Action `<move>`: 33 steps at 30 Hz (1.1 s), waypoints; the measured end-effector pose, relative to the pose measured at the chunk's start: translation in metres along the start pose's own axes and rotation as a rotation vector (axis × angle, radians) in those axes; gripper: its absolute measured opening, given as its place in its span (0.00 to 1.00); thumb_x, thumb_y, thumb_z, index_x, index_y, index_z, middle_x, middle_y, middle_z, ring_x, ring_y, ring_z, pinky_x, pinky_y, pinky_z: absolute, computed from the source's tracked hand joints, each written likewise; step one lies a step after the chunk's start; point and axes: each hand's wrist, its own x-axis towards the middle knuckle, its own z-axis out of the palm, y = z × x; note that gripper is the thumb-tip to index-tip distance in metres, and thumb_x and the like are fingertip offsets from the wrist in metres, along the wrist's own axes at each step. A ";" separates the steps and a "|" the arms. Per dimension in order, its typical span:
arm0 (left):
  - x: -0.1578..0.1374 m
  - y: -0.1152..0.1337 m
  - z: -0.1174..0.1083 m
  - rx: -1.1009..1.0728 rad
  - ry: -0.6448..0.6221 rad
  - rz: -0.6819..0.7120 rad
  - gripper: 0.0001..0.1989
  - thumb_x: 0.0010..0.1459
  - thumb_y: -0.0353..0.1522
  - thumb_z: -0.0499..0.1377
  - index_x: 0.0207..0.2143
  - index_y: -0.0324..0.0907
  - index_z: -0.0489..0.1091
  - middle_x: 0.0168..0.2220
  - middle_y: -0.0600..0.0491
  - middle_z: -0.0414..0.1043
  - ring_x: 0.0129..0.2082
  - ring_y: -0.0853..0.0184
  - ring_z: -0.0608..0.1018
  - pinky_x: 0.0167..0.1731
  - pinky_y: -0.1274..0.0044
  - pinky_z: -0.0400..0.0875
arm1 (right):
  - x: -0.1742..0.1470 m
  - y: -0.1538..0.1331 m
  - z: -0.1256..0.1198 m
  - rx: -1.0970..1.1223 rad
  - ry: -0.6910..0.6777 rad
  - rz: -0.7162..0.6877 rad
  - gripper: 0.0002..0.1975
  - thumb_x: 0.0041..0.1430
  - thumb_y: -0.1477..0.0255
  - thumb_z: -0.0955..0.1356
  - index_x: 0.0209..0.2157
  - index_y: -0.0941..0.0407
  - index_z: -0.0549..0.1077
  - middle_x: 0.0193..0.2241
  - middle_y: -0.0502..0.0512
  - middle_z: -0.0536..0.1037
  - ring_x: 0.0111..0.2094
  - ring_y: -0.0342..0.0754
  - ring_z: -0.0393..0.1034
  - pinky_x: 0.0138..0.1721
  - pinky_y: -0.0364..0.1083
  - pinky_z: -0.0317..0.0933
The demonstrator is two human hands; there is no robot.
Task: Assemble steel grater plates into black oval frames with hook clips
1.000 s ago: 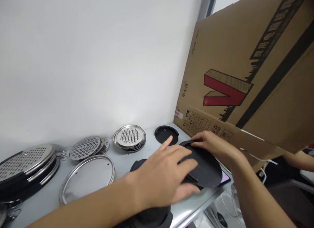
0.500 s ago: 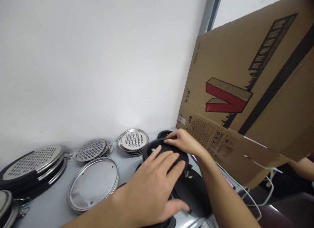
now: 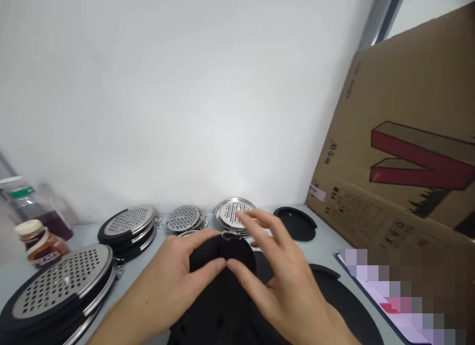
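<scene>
2 bare forearms (image 3: 122, 316) angle inward; the left fingers (image 3: 200, 240) bend in a pinch, the right fingers (image 3: 256, 237) arch loosely, thumb tips (image 3: 219, 265) close together.

From here I'm seeing a pale grey table (image 3: 326, 248) carrying quite a spread. On the near left a stack of black-rimmed perforated discs (image 3: 67, 285) is sitting, with a second black-rimmed stack (image 3: 129, 226) lying beyond it. At the far left an amber jar (image 3: 42, 253) and a green-banded bottle (image 3: 25, 206) are standing close together. Further back, a pile of bare metal discs (image 3: 183, 219) and a silver-rimmed stack (image 3: 230, 214) are lying side by side. Rightward, a small black disc (image 3: 295, 223), a larger black one (image 3: 345, 300) and a lilac screen (image 3: 393, 305) are resting.
</scene>
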 end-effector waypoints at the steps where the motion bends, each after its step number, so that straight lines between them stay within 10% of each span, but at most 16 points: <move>1: -0.005 -0.001 -0.003 0.001 -0.012 -0.003 0.15 0.60 0.36 0.60 0.50 0.50 0.73 0.44 0.58 0.78 0.42 0.63 0.78 0.44 0.76 0.72 | 0.001 -0.003 0.004 0.019 -0.074 -0.066 0.28 0.62 0.71 0.68 0.63 0.46 0.62 0.59 0.59 0.67 0.56 0.56 0.67 0.53 0.54 0.68; 7: -0.021 -0.022 -0.015 -0.257 -0.184 -0.167 0.12 0.58 0.35 0.62 0.45 0.47 0.74 0.39 0.58 0.78 0.40 0.64 0.78 0.41 0.76 0.72 | 0.004 0.005 0.013 0.278 -0.325 -0.053 0.19 0.66 0.75 0.65 0.55 0.44 0.72 0.45 0.53 0.79 0.43 0.47 0.75 0.43 0.45 0.71; 16: -0.035 -0.043 -0.006 -0.168 -0.148 -0.157 0.11 0.64 0.39 0.56 0.44 0.49 0.75 0.42 0.60 0.77 0.44 0.66 0.76 0.45 0.78 0.68 | -0.021 0.003 0.019 -0.071 -0.467 -0.073 0.21 0.66 0.72 0.63 0.59 0.46 0.67 0.46 0.56 0.78 0.42 0.52 0.76 0.42 0.49 0.75; 33: -0.036 -0.036 0.000 -0.084 -0.171 -0.217 0.15 0.64 0.42 0.54 0.48 0.50 0.74 0.43 0.56 0.77 0.47 0.61 0.76 0.49 0.74 0.70 | -0.051 0.011 0.032 -0.101 -0.345 -0.180 0.38 0.61 0.81 0.62 0.69 0.50 0.47 0.50 0.66 0.77 0.45 0.60 0.77 0.40 0.57 0.77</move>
